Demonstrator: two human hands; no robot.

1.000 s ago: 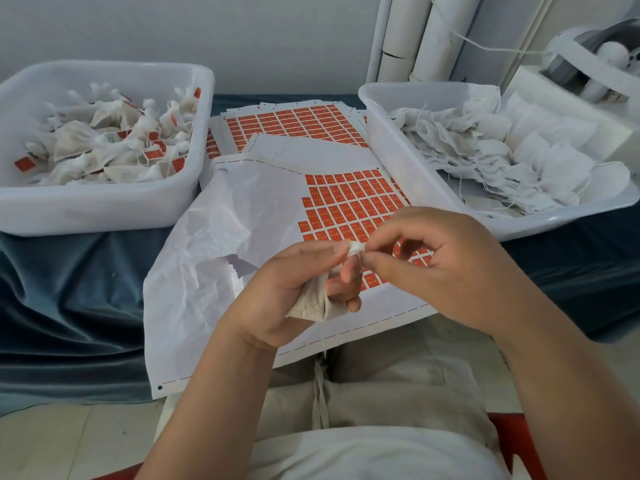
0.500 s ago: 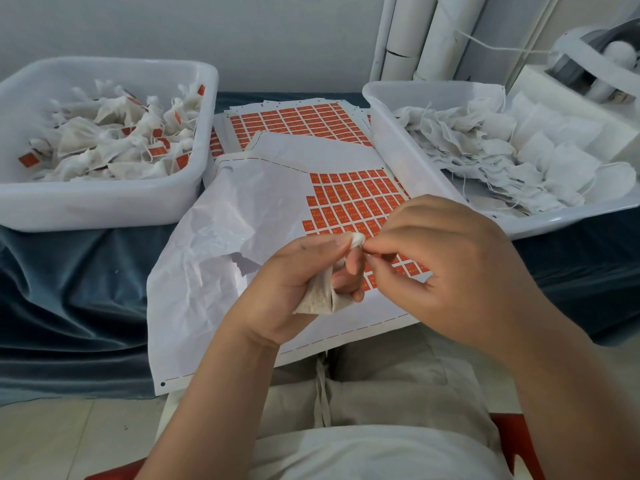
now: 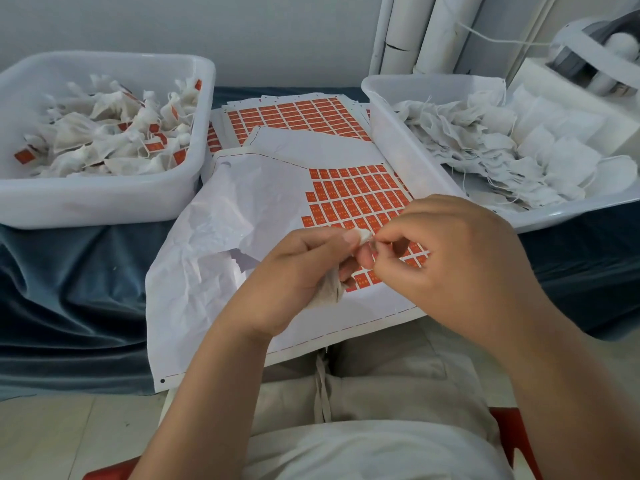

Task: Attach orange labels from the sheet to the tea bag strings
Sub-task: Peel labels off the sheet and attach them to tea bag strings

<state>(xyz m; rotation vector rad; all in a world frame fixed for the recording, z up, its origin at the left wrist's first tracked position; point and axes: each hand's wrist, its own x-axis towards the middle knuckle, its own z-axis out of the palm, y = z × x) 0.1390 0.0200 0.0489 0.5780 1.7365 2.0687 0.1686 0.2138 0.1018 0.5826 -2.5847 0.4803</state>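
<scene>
Head view: your left hand (image 3: 294, 271) has its grip wrapped round a tea bag (image 3: 327, 291) at centre, over the sheet (image 3: 242, 209). Your right hand (image 3: 450, 265) pinches what seems to be the string (image 3: 373, 238) at the bag's top. You look to be drawing the string free. Next, peel one of the labels (image 3: 349, 199) at 12 o'clock.

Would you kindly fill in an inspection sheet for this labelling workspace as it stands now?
Surface: blue cloth, draped and creased.
Job's things: partly used label sheet in front; labelled bags in left tub; plain bags in right tub.
Clutter: spare label sheets behind.
Grippers: left hand grips a tea bag; right hand pinches its top.
Cables: one white cord, upper right.
Surroundings: white tubes, pale wall.
</scene>
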